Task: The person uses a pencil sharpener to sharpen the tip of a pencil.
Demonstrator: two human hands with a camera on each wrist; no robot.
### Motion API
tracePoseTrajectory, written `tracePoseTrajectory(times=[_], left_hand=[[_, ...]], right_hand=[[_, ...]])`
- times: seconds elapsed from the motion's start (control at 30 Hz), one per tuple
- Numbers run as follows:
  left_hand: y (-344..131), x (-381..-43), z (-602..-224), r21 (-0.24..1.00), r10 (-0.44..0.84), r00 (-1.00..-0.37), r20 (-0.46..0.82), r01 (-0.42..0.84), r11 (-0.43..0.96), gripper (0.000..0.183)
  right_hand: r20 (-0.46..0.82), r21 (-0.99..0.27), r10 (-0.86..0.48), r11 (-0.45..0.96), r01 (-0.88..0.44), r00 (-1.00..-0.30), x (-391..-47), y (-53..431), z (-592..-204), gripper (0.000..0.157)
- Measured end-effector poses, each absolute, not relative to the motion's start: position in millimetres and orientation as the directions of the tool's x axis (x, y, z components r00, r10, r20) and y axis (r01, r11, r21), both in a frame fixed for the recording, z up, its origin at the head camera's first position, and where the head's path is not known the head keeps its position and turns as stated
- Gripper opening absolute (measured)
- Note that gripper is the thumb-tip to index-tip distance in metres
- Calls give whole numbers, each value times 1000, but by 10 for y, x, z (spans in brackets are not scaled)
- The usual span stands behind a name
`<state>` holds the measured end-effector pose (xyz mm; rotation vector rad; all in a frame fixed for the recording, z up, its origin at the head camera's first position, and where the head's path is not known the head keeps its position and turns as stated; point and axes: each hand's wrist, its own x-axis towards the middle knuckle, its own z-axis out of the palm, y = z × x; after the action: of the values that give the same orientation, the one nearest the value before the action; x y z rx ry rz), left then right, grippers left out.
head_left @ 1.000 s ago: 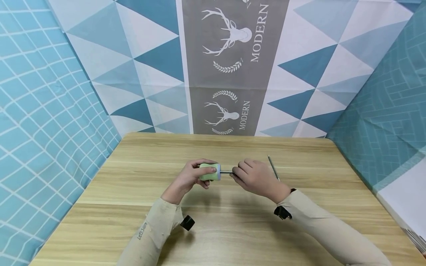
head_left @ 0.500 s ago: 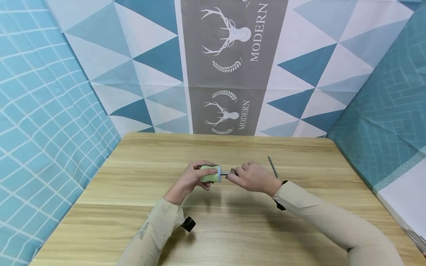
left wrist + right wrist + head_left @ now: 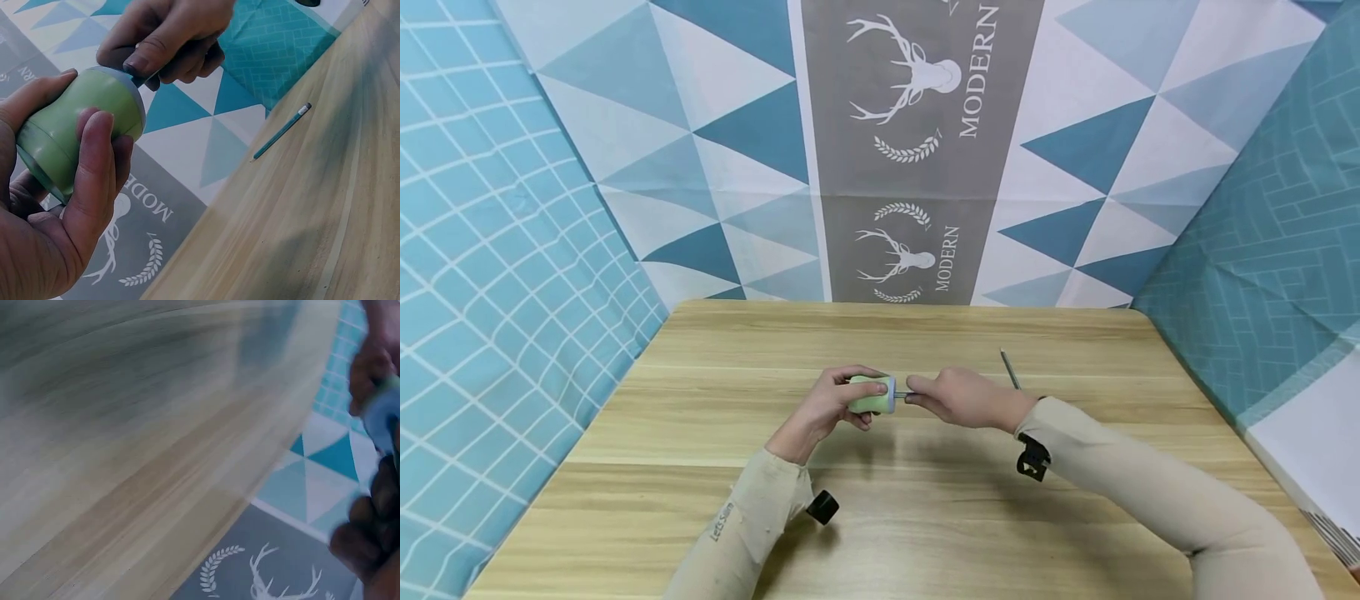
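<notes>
Left wrist view: green cylinder (image 3: 65, 122) between left fingers (image 3: 94, 162).

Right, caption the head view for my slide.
Left hand grips a green cylinder, right hand pinches a thin rod at its pale-blue end; a pencil lies on the wooden table beyond.

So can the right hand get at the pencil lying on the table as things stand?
Probably not yet: the right hand pinches a thin rod at the green object, though the pencil lies uncovered nearby.
</notes>
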<state>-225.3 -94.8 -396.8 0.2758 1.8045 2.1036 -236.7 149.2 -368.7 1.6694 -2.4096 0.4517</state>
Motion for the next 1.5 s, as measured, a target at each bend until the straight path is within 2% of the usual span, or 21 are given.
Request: tracePoseTrajectory(times=[0.1,0.17,0.27,0.37,0.47,0.73,0.9,0.97,1.07,1.17,1.27,1.37,1.5], left_hand=[[-941,-2248,-3975,983,387,-918,-83,-139,-119,21],[-941,-2247,-3979,985,386,-919,-82,-135,-111,22],[-944,-2246,-3985,986,391,-916,-85,-134,-100,24],[-943,-2250,-3990,985,400,-913,-86,-138,-103,26],[-945,-2250,-3987,985,404,-911,-82,-136,-107,27],[-949,-2233,-3957,990,407,-912,-57,-104,-94,29],[-951,-2240,-3963,992,417,-908,-48,-93,-87,27],[-950,-2241,-3967,992,415,-908,-50,-94,-87,28],[-954,-2247,-3965,992,411,-911,-48,-92,-88,30],[-964,-2252,-3955,992,410,-911,-45,-89,-89,33],[-972,-2248,-3941,992,415,-909,-45,-89,-87,34],[-979,-2237,-3922,992,412,-910,-50,-92,-83,35],[-989,-2225,-3895,992,398,-916,-54,-95,-83,35]], right_hand=[[237,-368,-878,314,-875,-415,-2405,1494,-3637,23],[152,-493,-865,354,-795,-478,-2409,1488,-3603,24],[-31,-671,-823,438,-599,-567,-2407,1484,-3560,27],[-201,-795,-776,486,-363,-598,-2415,1486,-3520,29],[-313,-850,-751,495,-181,-582,-2441,1486,-3493,31],[-432,-900,-779,404,164,-454,-2563,1534,-3562,31],[-463,-884,-789,381,270,-403,-2592,1550,-3600,30],[-464,-885,-784,389,257,-412,-2589,1545,-3596,30],[-444,-892,-761,426,153,-473,-2577,1534,-3575,31],[-388,-877,-742,480,-29,-546,-2551,1521,-3533,32],[-318,-822,-745,525,-221,-587,-2507,1526,-3477,29],[-223,-712,-760,555,-430,-611,-2438,1552,-3402,23],[-2,-455,-775,564,-689,-632,-2321,1580,-3344,20]])
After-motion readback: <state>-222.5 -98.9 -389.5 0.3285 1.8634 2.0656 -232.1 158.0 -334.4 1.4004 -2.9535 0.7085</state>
